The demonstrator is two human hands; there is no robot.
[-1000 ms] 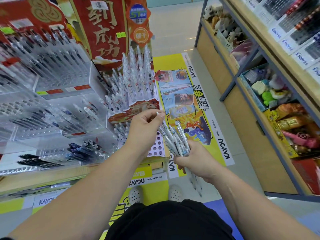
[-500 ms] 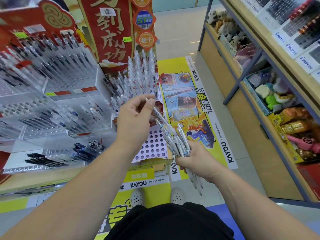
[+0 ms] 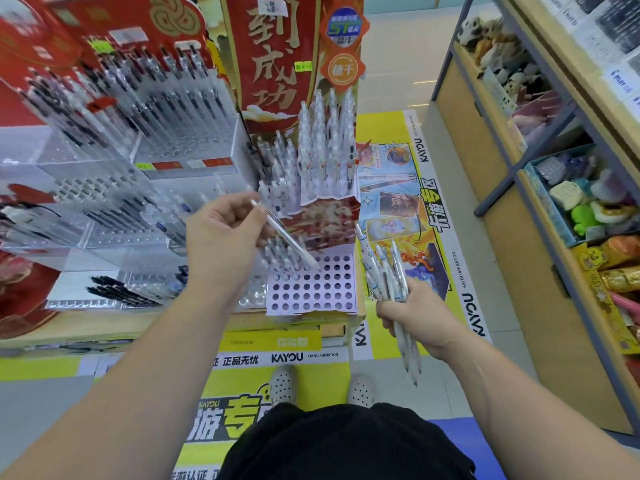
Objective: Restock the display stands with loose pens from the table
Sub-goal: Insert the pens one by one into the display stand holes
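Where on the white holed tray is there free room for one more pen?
The front rows and the right side of the holed tray stand empty, down to its front edge. Its back-left corner holds standing pens, and the tier above is crowded.

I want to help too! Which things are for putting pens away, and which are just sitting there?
For the job: single pen in the left hand, bunch of pens in the right hand, tray with holes.
Just there: red sign, plush toys, black pens, floor poster.

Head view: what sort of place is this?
Probably a stationery shop: tiered stands full of pens, a shelf of small toys across the aisle, and a brand sticker on the floor.
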